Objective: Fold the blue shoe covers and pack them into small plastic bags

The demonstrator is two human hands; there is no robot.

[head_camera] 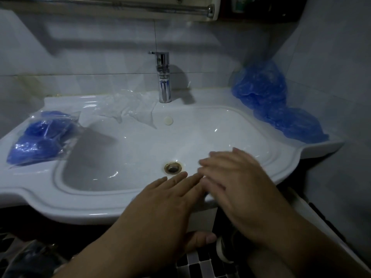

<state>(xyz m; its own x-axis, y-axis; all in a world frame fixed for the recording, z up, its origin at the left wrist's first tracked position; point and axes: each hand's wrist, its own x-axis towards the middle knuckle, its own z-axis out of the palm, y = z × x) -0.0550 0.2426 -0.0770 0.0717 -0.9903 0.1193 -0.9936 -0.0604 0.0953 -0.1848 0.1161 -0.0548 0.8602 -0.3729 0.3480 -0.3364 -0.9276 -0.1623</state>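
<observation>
A chrome faucet [164,77] stands on the back rim of a white sink [80,205] with a drain [172,167].

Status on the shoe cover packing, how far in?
Done: packed bags lie on the left rim of the sink. In hand: nothing; left hand and right hand hover open above it. Left: a loose pile of shoe covers at the right corner, plus empty clear bags beside the tap.

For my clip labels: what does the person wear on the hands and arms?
Nothing that shows. The left hand and right hand are bare, without gloves, rings or a watch, and both forearms are bare with no sleeve in view. The right hand is blurred, so small details there are uncertain.
</observation>
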